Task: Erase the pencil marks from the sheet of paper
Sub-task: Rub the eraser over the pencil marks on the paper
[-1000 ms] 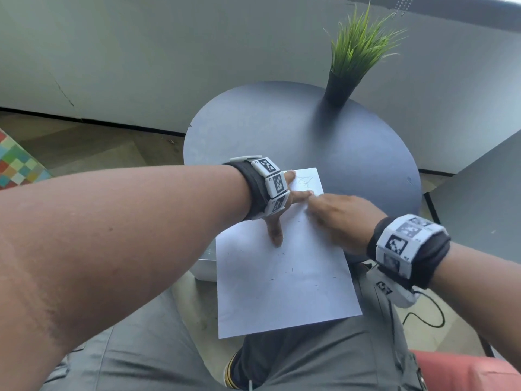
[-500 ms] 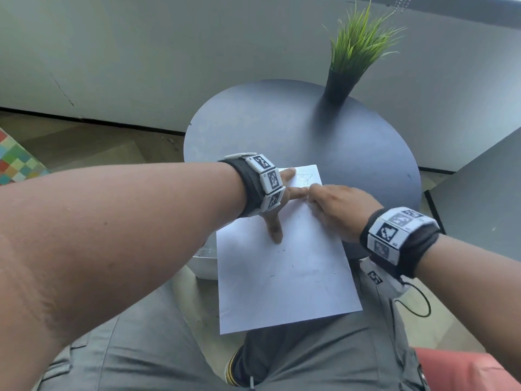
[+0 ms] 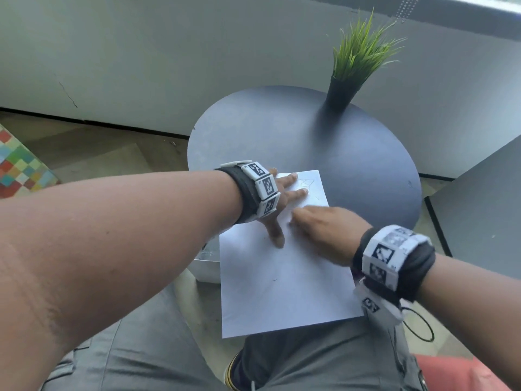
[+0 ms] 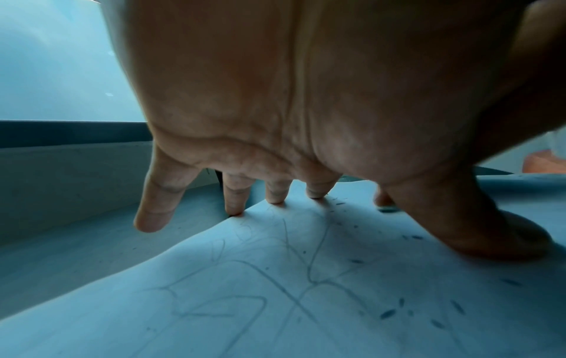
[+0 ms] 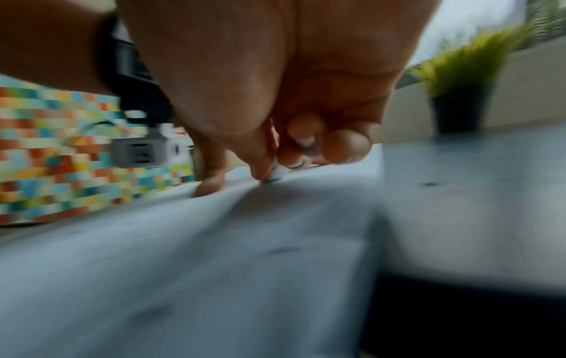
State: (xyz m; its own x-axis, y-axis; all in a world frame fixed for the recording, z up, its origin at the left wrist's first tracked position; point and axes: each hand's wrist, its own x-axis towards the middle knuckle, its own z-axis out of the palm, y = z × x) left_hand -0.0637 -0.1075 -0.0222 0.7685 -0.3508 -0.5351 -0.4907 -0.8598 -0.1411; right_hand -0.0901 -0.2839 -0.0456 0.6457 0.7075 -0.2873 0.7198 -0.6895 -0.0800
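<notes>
A white sheet of paper [image 3: 282, 280] lies on the near edge of the round dark table [image 3: 352, 153] and hangs over my lap. Faint pencil marks [image 3: 307, 184] show near its far corner, and the pencil marks [image 4: 275, 278] run under my left palm with eraser crumbs around. My left hand [image 3: 284, 198] presses the sheet flat with spread straight fingers [image 4: 153, 213]. My right hand [image 3: 318, 224] pinches a small white eraser [image 5: 277, 173] between thumb and fingertips, its tip on the paper just right of my left thumb. The right wrist view is blurred.
A potted grass plant [image 3: 355, 63] in a black vase stands at the table's far right edge. A second dark tabletop [image 3: 485, 204] is at the right. A white object [image 3: 207, 268] sits under the table edge at the left. A colourful checkered block [image 3: 19, 165] lies on the floor.
My right hand with the eraser has slid back toward me, down the sheet from the far corner. The pencil drawing at the corner is now uncovered. My left hand stays put.
</notes>
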